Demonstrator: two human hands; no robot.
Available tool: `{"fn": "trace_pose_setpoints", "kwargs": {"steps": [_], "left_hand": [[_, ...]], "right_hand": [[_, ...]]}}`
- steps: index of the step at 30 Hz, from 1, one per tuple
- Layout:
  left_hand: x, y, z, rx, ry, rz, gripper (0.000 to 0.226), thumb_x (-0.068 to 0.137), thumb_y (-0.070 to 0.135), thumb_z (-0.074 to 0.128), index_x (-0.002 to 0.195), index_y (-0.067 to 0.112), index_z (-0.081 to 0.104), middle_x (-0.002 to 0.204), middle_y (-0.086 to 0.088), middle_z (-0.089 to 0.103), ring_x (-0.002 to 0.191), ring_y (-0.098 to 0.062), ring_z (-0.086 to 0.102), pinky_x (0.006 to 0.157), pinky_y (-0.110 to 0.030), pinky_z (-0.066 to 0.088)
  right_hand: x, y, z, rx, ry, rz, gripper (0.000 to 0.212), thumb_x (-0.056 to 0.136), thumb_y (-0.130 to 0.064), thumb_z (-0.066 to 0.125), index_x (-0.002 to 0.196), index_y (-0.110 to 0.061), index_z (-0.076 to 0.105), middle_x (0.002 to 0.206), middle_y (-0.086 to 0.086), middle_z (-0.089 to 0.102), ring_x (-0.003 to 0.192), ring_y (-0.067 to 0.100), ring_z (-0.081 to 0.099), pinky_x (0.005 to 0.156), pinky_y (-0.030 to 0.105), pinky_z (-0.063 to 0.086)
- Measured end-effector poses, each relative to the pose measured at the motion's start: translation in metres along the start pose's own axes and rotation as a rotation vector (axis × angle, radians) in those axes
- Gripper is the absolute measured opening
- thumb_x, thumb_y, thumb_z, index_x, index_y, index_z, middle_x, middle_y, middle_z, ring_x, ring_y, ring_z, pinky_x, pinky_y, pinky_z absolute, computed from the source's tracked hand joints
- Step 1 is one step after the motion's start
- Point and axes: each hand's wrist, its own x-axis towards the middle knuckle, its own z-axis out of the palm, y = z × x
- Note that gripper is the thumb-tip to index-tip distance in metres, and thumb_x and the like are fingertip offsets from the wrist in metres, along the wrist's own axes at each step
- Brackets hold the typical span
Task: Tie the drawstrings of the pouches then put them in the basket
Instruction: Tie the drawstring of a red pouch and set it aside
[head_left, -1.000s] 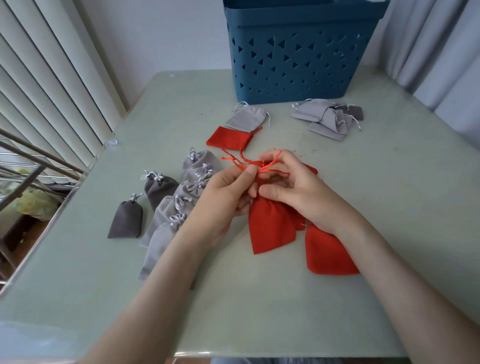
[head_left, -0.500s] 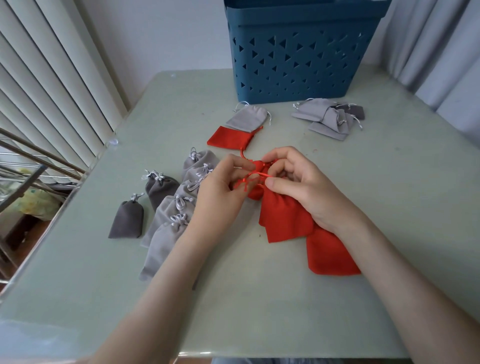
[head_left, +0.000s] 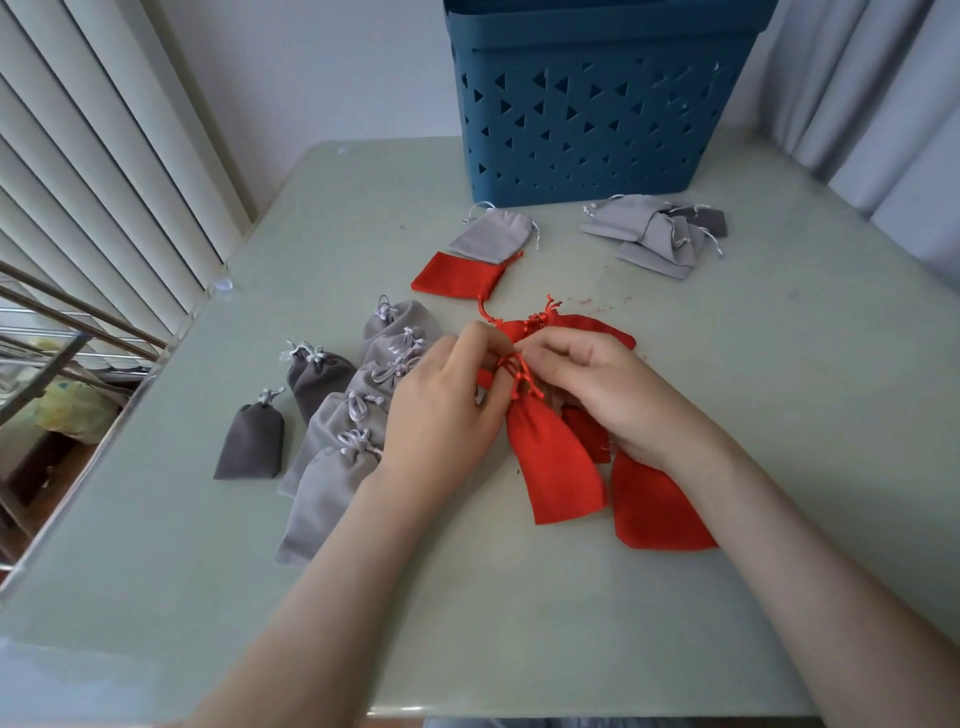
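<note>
Drawstring (head_left: 517, 370) of red pouch (head_left: 556, 467) pinched between left hand (head_left: 447, 415) and right hand (head_left: 613, 395), in front of basket (head_left: 597, 104).

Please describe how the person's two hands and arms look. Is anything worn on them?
Both hands are bare: the left hand and the right hand show no gloves and no rings that I can see. The left forearm and the right forearm are uncovered down to the bottom edge of the picture. No sleeve, watch or bracelet is in view.
</note>
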Motion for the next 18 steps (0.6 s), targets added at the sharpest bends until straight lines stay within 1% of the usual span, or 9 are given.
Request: {"fn": "trace_pose_setpoints", "kwargs": {"steps": [2, 4, 8, 9, 11, 13, 14, 16, 18], "left_hand": [[0.0, 0.0, 0.0, 0.006, 0.028, 0.022, 0.021, 0.085, 0.031, 0.05, 0.088, 0.012, 0.06, 0.075, 0.003, 0.061, 0.067, -0.005, 0.047, 0.059, -0.022, 0.041], [0.0, 0.0, 0.0, 0.011, 0.044, 0.05, 0.019, 0.085, 0.028, 0.052, 0.088, 0.012, 0.061, 0.072, 0.003, 0.06, 0.067, -0.003, 0.045, 0.06, -0.016, 0.037], [-0.001, -0.003, 0.002, -0.08, -0.001, 0.05, 0.01, 0.089, 0.028, 0.053, 0.092, 0.02, 0.057, 0.078, 0.002, 0.063, 0.072, -0.008, 0.056, 0.064, -0.021, 0.044], [-0.001, -0.003, 0.002, -0.096, -0.008, 0.04, 0.009, 0.09, 0.03, 0.052, 0.093, 0.022, 0.057, 0.08, 0.003, 0.064, 0.074, -0.01, 0.058, 0.066, -0.022, 0.044], [0.001, -0.002, 0.001, -0.121, -0.005, 0.009, 0.013, 0.092, 0.032, 0.051, 0.092, 0.022, 0.058, 0.083, 0.005, 0.066, 0.077, -0.008, 0.059, 0.069, -0.017, 0.044], [0.002, 0.001, 0.0, -0.173, 0.005, -0.049, 0.013, 0.092, 0.026, 0.053, 0.089, 0.015, 0.06, 0.081, 0.011, 0.065, 0.077, -0.002, 0.059, 0.069, -0.009, 0.041], [0.002, 0.002, -0.001, -0.208, 0.013, -0.079, 0.01, 0.091, 0.023, 0.053, 0.086, 0.015, 0.059, 0.078, 0.017, 0.064, 0.075, 0.003, 0.059, 0.067, -0.006, 0.039], [0.003, 0.004, -0.002, -0.257, 0.043, -0.114, 0.01, 0.091, 0.02, 0.052, 0.082, 0.024, 0.052, 0.071, 0.026, 0.06, 0.072, 0.011, 0.057, 0.065, -0.004, 0.038], [0.004, 0.004, -0.003, -0.269, 0.079, -0.123, 0.02, 0.092, 0.02, 0.05, 0.079, 0.033, 0.043, 0.073, 0.032, 0.059, 0.071, 0.013, 0.054, 0.065, -0.005, 0.037]], "right_hand": [[0.0, -0.001, -0.001, 0.017, 0.022, 0.0, 0.018, 0.095, -0.011, 0.052, 0.08, -0.016, 0.062, 0.061, -0.01, 0.057, 0.054, 0.001, 0.048, 0.053, 0.013, 0.04], [0.0, -0.001, -0.003, 0.036, 0.024, 0.003, 0.018, 0.093, -0.009, 0.053, 0.077, -0.015, 0.06, 0.059, -0.011, 0.058, 0.054, 0.002, 0.048, 0.053, 0.013, 0.041], [0.001, 0.002, -0.008, 0.049, 0.026, 0.005, 0.017, 0.092, -0.005, 0.054, 0.079, -0.015, 0.06, 0.071, 0.002, 0.061, 0.06, 0.009, 0.051, 0.058, 0.017, 0.043], [0.002, 0.001, -0.009, 0.054, 0.047, 0.0, 0.018, 0.092, -0.003, 0.053, 0.079, -0.014, 0.06, 0.069, 0.001, 0.06, 0.06, 0.008, 0.052, 0.058, 0.017, 0.044], [0.002, 0.001, -0.009, 0.072, 0.093, -0.013, 0.019, 0.093, -0.001, 0.05, 0.08, -0.012, 0.057, 0.064, -0.005, 0.06, 0.059, 0.003, 0.055, 0.059, 0.015, 0.045], [0.002, 0.0, -0.008, 0.105, 0.129, -0.024, 0.02, 0.096, -0.001, 0.046, 0.082, -0.013, 0.054, 0.063, -0.009, 0.062, 0.06, -0.001, 0.057, 0.06, 0.012, 0.045], [0.003, 0.001, -0.008, 0.129, 0.151, -0.034, 0.02, 0.097, -0.002, 0.044, 0.083, -0.013, 0.053, 0.064, -0.01, 0.064, 0.061, -0.001, 0.057, 0.061, 0.012, 0.045], [0.003, -0.001, -0.009, 0.169, 0.212, -0.07, 0.019, 0.098, -0.003, 0.042, 0.085, -0.013, 0.051, 0.065, -0.008, 0.066, 0.062, 0.001, 0.059, 0.061, 0.012, 0.045], [0.004, -0.002, -0.012, 0.186, 0.288, -0.135, 0.017, 0.097, -0.002, 0.043, 0.087, -0.013, 0.051, 0.063, -0.005, 0.066, 0.061, 0.005, 0.059, 0.062, 0.014, 0.045]]}}
